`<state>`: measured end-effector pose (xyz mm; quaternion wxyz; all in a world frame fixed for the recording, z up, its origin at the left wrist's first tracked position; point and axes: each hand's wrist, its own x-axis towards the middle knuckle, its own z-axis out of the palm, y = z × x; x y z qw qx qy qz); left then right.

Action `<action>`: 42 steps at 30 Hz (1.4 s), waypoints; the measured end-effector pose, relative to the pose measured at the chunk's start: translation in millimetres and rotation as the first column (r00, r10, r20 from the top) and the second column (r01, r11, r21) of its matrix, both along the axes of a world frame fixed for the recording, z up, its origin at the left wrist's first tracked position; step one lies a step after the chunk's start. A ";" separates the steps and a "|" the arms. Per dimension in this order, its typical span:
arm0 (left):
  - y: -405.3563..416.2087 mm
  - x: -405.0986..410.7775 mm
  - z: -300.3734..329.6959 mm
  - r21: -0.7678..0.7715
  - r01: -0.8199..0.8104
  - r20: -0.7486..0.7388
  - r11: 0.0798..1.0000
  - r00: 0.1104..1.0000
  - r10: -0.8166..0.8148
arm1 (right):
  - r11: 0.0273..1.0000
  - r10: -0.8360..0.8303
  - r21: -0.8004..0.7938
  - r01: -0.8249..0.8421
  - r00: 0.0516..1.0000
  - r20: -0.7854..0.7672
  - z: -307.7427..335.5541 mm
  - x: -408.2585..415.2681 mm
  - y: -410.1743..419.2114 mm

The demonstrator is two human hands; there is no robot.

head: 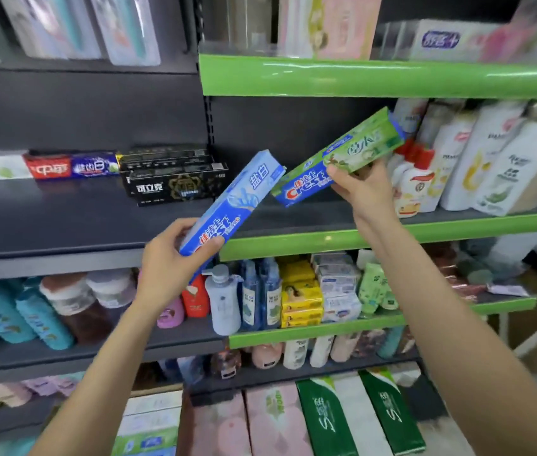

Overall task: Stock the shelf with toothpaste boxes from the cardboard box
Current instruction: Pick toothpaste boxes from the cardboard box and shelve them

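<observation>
left hand point(175, 255): my grip here is curled round the lower end of the blue toothpaste box point(231, 205), thumb on the printed face, fingers wrapped behind. Box tilts up and to the right, top end up over the dark shelf point(63, 218).
right hand point(362, 189): pinching the green toothpaste box point(336, 159) around its middle from underneath, thumb on the front face, fingers mostly hidden behind. Box slants up to the right, just right of the blue one, not touching as far as I can tell.
arms: both forearms reach up from the bottom of the view, the right higher and further in.
dark shelf: black toothpaste boxes point(171, 176) stacked at the back, left of the blue box, with a red and blue toothpaste box point(73, 164) further left.
right of the green box: white shampoo bottles point(477, 159) on the green-edged shelf point(392, 235).
cardboard box: can't see it from here.
</observation>
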<state>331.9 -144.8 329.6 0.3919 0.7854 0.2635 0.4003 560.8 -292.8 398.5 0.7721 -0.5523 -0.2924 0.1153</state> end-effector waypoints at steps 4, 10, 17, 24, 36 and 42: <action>14.9 13.7 3.5 -0.016 -0.030 -0.054 0.999 0.998 0.029 | 0.994 0.088 -0.058 -0.095 0.990 -0.110 -26.0 30.8 40.8; 18.8 27.9 -2.2 0.031 -0.079 -0.120 0.996 0.989 0.082 | 0.950 -0.057 -0.307 0.065 0.998 0.037 -39.2 83.0 36.7; 13.9 35.3 5.2 0.128 -0.116 -0.213 0.985 0.967 0.141 | 0.372 0.084 -0.780 0.504 0.818 0.569 -28.2 119.4 38.4; 11.7 61.2 43.3 0.373 0.076 -0.387 0.925 0.919 0.080 | 0.845 0.165 -0.460 0.272 0.686 0.709 -34.4 81.9 11.2; 42.0 148.3 49.0 0.337 0.406 -0.631 0.849 0.767 -0.115 | 0.576 0.539 -0.690 0.438 0.432 0.723 -4.0 134.6 53.3; 46.8 145.0 30.8 0.297 0.391 -0.622 0.871 0.772 -0.134 | 0.331 0.680 -0.859 0.391 0.532 0.505 -8.2 152.8 94.3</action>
